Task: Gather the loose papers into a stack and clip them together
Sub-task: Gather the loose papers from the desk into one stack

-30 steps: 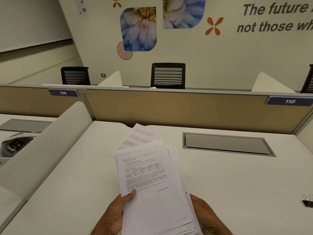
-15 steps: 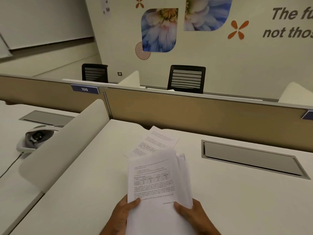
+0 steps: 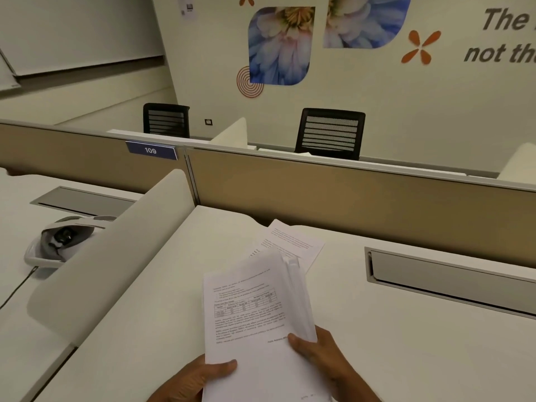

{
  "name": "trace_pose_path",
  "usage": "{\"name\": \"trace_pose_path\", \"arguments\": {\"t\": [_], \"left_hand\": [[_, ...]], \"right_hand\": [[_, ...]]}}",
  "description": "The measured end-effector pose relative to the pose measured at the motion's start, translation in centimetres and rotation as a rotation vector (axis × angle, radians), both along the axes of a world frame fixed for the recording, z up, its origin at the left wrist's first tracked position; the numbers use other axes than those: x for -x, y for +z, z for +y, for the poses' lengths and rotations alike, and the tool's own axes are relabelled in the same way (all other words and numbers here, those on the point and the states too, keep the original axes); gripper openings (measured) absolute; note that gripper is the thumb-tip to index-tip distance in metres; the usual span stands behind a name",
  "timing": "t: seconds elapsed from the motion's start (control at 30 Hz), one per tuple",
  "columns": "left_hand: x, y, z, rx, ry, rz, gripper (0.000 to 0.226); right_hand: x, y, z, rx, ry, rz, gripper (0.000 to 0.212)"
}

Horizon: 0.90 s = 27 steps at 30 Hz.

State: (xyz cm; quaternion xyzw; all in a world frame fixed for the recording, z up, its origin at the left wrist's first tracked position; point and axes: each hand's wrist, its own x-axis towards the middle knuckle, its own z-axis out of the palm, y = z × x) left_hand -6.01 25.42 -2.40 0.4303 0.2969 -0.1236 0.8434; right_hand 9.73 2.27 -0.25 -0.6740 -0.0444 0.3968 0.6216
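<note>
Paper stack (image 3: 255,314) — pinched at its near end by left hand (image 3: 200,378) and right hand (image 3: 322,355); fanned right edge — sheets may slip if either pinch loosens.

Background stuff: two black mesh chairs (image 3: 330,134) behind the tan divider (image 3: 348,192), a blue "109" tag (image 3: 151,150), flower wall art (image 3: 280,44), a headset-looking gadget (image 3: 62,240) next desk over.

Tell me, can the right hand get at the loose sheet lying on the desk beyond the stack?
Probably not yet: the right hand is gripping the stack. The loose sheet lies unobstructed just beyond, if freed.
</note>
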Motion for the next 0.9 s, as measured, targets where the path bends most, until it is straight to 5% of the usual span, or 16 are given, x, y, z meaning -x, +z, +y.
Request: {"name": "trace_pose_path", "arguments": {"t": [0.17, 0.3, 0.37, 0.47, 0.63, 0.9], "left_hand": [[-1.0, -1.4, 3.2, -0.003, 0.015, -0.035, 0.086], [-3.0, -2.4, 4.9, -0.227, 0.183, -0.065, 0.094], [-3.8, -2.6, 5.8, -0.238, 0.265, -0.055, 0.083], [-4.9, -3.2, 8.2, -0.305, 0.356, -0.065, 0.112], [-7.6, -3.1, 10.7, -0.207, 0.343, -0.059, 0.058], [-13.9, -3.7, 11.1, -0.189, 0.240, -0.040, 0.035]], "right_hand": [[-1.5, -1.0, 2.2, -0.019, 0.101, 0.027, 0.037], [-2.7, -1.8, 4.6, 0.007, 0.107, 0.043, 0.040], [-3.4, -1.9, 6.0, 0.041, -0.011, 0.019, 0.037], [-5.0, -2.1, 8.1, 0.323, -0.347, -0.061, 0.038], [-7.4, -1.4, 10.0, 0.273, -0.565, 0.012, 0.040], [-10.9, -2.5, 11.4, 0.255, -0.633, 0.179, 0.019]]}}
